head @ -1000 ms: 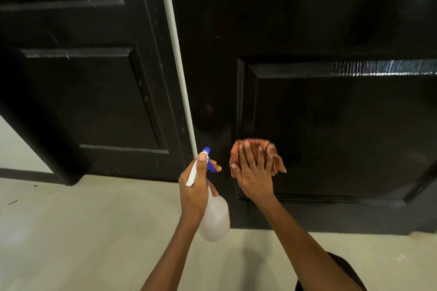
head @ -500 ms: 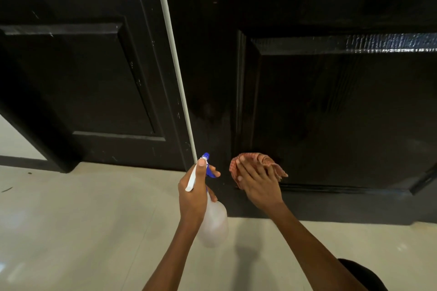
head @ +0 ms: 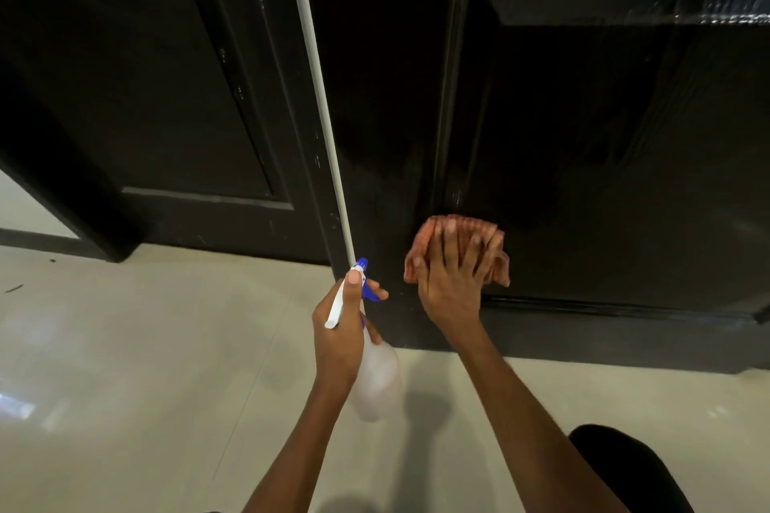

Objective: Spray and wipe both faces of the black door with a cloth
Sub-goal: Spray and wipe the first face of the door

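Observation:
The black panelled door [head: 583,129] fills the right and upper part of the head view. My right hand [head: 452,283] presses an orange-red cloth [head: 425,239] flat against the door's lower panel, fingers spread and straight. My left hand [head: 339,329] grips the neck of a translucent spray bottle [head: 377,383] with a blue and white trigger head, held just left of the cloth near the door's edge. The nozzle points up toward the door.
A second black door leaf [head: 137,96] stands at the left, with a thin white strip [head: 321,108] running between the two. Pale tiled floor [head: 137,367] spreads below. A dark shape [head: 625,466] sits at the bottom right.
The view has tilted down and closer to the door's bottom. My right hand with the cloth has shifted slightly right and up on the lower panel. The left hand keeps the bottle.

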